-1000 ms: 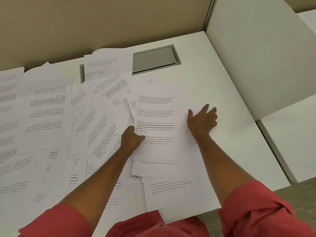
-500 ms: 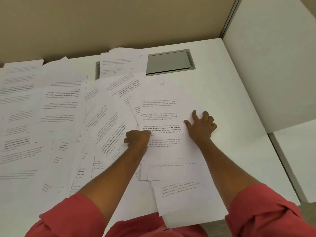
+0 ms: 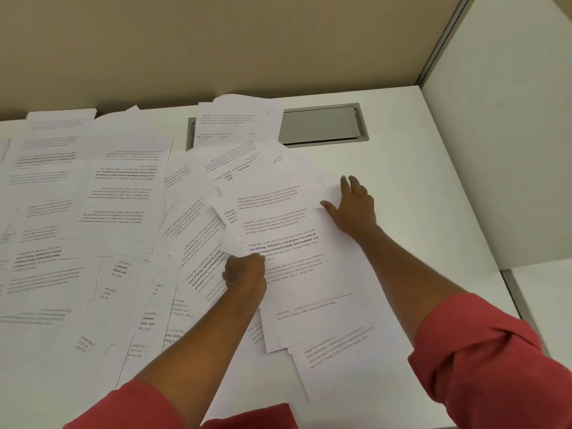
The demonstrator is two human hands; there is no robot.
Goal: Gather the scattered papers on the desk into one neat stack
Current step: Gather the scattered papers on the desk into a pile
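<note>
Since a moment ago, the right hand (image 3: pixel 351 209) has slid farther up the right edge of the top printed white sheet (image 3: pixel 288 239) and lies flat, fingers spread. Curled left hand (image 3: pixel 246 272) pinches the sheet's left edge. Scattered white printed papers (image 3: pixel 93 212) cover the white worktop (image 3: pixel 418 196) leftward.

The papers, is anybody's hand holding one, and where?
The left hand pinches the top sheet at its left edge; the right hand lies flat on its right edge.

Coral-red sleeves (image 3: pixel 495 351) (rolled above the elbows) — same red cloth on the torso (image 3: pixel 247 418).
</note>
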